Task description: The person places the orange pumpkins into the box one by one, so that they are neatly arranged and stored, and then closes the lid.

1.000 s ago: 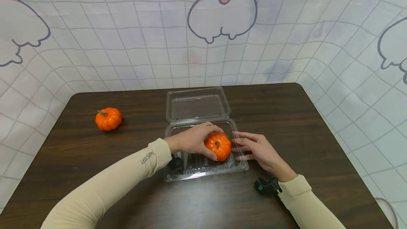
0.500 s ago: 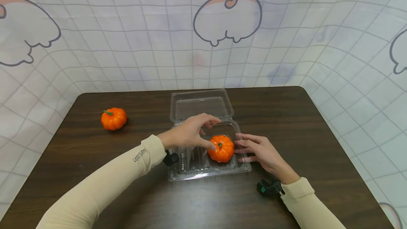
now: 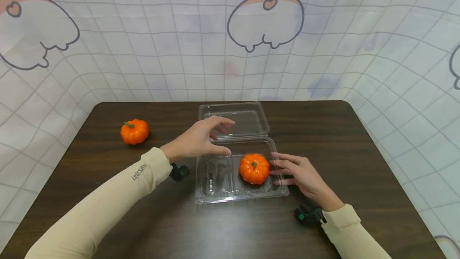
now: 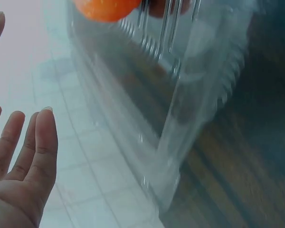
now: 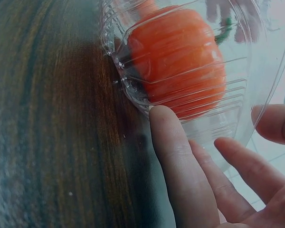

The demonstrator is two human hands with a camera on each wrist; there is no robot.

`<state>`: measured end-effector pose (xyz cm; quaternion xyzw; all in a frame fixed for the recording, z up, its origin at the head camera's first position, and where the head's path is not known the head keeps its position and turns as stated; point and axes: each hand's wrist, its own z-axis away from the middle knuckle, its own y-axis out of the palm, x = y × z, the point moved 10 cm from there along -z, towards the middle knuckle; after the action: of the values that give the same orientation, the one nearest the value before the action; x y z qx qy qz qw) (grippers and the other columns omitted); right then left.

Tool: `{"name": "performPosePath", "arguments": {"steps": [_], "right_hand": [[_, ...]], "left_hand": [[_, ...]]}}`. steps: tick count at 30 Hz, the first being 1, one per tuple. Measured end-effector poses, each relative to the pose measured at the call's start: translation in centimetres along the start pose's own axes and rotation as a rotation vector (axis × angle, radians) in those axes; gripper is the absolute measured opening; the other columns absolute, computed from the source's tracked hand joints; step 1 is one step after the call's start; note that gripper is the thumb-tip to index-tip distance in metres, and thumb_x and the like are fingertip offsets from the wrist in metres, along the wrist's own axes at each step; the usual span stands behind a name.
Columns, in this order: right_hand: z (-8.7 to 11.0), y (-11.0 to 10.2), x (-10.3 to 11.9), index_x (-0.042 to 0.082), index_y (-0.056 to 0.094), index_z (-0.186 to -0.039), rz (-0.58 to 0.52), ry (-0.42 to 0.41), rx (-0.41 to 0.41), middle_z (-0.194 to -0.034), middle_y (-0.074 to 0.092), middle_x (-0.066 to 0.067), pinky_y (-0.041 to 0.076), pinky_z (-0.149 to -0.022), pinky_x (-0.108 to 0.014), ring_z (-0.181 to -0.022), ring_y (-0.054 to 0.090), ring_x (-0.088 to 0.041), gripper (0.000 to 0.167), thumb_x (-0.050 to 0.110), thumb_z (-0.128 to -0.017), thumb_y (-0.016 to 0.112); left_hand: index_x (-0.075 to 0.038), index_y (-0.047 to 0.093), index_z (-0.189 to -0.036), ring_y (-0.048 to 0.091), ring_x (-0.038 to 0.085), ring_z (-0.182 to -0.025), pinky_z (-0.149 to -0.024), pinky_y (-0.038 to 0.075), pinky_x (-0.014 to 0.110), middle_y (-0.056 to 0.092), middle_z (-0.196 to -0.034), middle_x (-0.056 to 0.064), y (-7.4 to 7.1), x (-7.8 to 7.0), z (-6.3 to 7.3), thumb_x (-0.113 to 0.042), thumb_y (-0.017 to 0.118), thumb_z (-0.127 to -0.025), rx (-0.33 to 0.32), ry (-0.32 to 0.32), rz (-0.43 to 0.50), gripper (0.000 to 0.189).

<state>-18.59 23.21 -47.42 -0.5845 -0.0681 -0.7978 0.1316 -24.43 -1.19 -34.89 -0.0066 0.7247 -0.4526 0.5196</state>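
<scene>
A small orange toy pumpkin (image 3: 254, 169) with a green stem sits in the right part of a clear plastic clamshell box (image 3: 215, 200). Hinged at the back, the box's lid (image 3: 248, 120) lies folded open on the table. My left hand (image 3: 195, 139), fingers spread and holding nothing, hovers over the box's back left side; the left wrist view shows its palm and loose fingers. At the box's right wall is my right hand (image 3: 303, 177). Its extended fingertips (image 5: 164, 118) rest against the clear side, with the pumpkin visible through the plastic.
Another orange pumpkin (image 3: 134, 132) stands at the back left of the dark wooden table (image 3: 230, 235). A white gridded curtain (image 3: 172, 43) with cartoon drawings surrounds the table's back and sides. Black wrist cameras sit on both wrists.
My left hand has let go of the pumpkin and moved up and left, leaving it in the box. The right hand stays at the box's side. The head view has shifted slightly.
</scene>
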Motion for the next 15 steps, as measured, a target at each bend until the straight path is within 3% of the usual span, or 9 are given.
{"name": "performPosePath", "arguments": {"steps": [9,15], "right_hand": [[0.1,0.1,0.2,0.004,0.046,-0.155,0.008,-0.002,0.000,-0.154,0.050,-0.029,0.065,-0.088,-0.043,-0.112,0.075,-0.022,0.060,0.031,-0.104,0.063],[0.2,0.2,0.3,0.004,0.046,-0.155,0.010,-0.001,0.003,-0.153,0.052,-0.028,0.065,-0.089,-0.044,-0.111,0.075,-0.020,0.060,0.032,-0.104,0.063]], "left_hand": [[-0.025,0.052,-0.148,0.059,0.017,-0.124,-0.101,0.057,0.040,0.058,-0.141,-0.002,-4.5,0.8,1.9,-0.034,0.090,-0.081,-0.093,-0.011,0.009,0.078],[-0.025,0.051,-0.149,0.059,0.022,-0.127,-0.102,0.057,0.040,0.058,-0.142,-0.001,-7.0,1.9,3.3,-0.033,0.091,-0.080,-0.157,-0.042,0.001,0.081]]}}
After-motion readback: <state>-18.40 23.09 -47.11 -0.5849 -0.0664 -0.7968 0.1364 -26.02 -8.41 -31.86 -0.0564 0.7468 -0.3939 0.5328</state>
